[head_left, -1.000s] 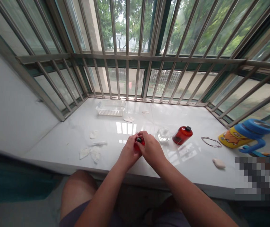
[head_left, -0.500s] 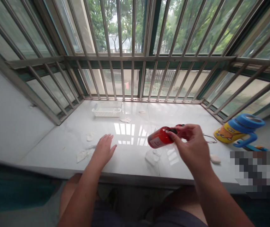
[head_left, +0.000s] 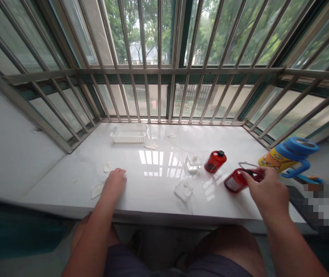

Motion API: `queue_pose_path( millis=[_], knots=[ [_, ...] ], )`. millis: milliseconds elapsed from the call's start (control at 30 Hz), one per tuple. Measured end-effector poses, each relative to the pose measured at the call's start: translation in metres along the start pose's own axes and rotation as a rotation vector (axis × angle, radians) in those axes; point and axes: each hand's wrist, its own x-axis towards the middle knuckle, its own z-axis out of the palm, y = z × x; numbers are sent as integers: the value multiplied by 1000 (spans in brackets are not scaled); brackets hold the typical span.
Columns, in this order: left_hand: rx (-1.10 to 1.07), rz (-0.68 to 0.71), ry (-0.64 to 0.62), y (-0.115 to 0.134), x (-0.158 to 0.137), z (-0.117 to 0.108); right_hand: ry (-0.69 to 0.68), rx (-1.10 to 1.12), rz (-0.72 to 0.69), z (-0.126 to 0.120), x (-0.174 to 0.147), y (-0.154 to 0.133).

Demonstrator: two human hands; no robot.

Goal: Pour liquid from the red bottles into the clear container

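Note:
My right hand [head_left: 271, 190] pinches the black cap of a red bottle [head_left: 235, 181] with a pale label. This bottle is tilted at the right of the white sill; I cannot tell whether its base touches. A second red bottle [head_left: 214, 162] with a black cap stands to its left. Beside that are a clear glass bottle [head_left: 193, 165] and another clear bottle [head_left: 184, 190]. My left hand [head_left: 115, 185] rests on the sill, fingers curled together; whatever they hold is hidden. Crumpled white tissues [head_left: 96, 191] lie next to it.
A white perforated basket [head_left: 129, 137] sits at the back left, near more tissue scraps [head_left: 152, 146]. At the right stand a blue and yellow cup [head_left: 288, 156] and a thin wire loop [head_left: 243, 164]. Metal bars [head_left: 178, 71] line the window behind the sill [head_left: 152, 196].
My right hand has moved right and down with the red bottle, uncovering the second red bottle and a clear bottle. My left hand has shifted slightly left, and its spread fingers have curled.

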Motion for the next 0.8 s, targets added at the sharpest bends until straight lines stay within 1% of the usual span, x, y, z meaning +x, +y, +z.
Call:
queue_pose_path(
  millis=[133,267,367,433,500,567,600,667,733,800],
  knots=[
    [0,-48,5,-15,1,1,18,5,47,6,3,7],
    [-17,-84,0,-25,3,1,5,-3,7,11,5,6],
    [-47,-85,22,-29,3,-2,25,-29,-90,12,4,3],
    [-78,-72,60,-29,1,-7,102,-23,-196,10,-1,-3],
    [-110,-52,111,-24,-3,-15,195,14,-295,6,-10,-13],
    [-184,-21,188,-11,-9,-26,234,86,-379,3,-25,-28],
    [-248,0,234,-1,-13,-32,219,140,-425,2,-34,-38],
    [-425,62,314,25,-23,-44,110,280,-516,2,-56,-60],
    [-587,144,339,57,-33,-53,-83,439,-551,3,-80,-85],
    [-683,245,364,90,-43,-58,-330,572,-496,5,-104,-110]
  ],
)
